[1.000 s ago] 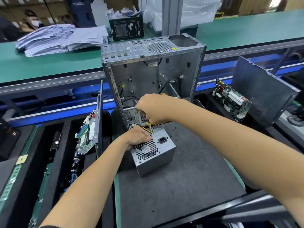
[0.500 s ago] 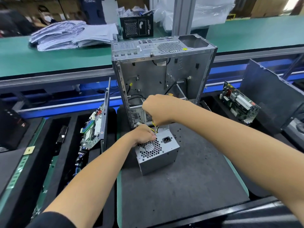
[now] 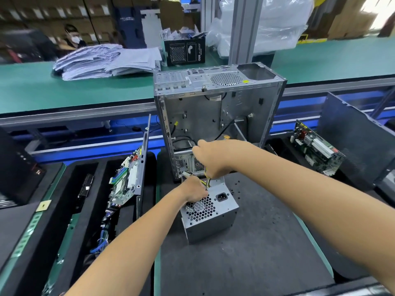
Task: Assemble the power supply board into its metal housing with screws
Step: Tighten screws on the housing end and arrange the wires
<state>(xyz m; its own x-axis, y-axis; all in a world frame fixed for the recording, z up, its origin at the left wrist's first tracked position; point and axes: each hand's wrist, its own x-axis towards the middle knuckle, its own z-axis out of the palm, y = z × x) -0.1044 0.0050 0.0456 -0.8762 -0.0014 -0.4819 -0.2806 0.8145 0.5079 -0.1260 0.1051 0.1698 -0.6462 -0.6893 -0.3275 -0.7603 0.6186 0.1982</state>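
A grey power supply box (image 3: 210,212) with a honeycomb fan grille and a black socket stands on the dark mat (image 3: 245,253), just in front of the open metal computer case (image 3: 215,112). My left hand (image 3: 193,190) grips the box's top rear edge by the cable exit. My right hand (image 3: 210,160) is above it, fingers curled round the yellow and black cable bundle (image 3: 207,182) coming out of the box. A white connector (image 3: 185,174) pokes out left of the hands. My fingertips are hidden.
A motherboard on a panel (image 3: 132,178) leans in a foam slot at left. A circuit board (image 3: 314,146) and a dark side panel (image 3: 359,137) lean at right. Behind the case runs a green conveyor (image 3: 64,90) with stacked papers (image 3: 106,60) and a black box (image 3: 184,52).
The view has shifted slightly. My right hand has risen a little with the cable bundle. My left hand and the power supply box stay in place.
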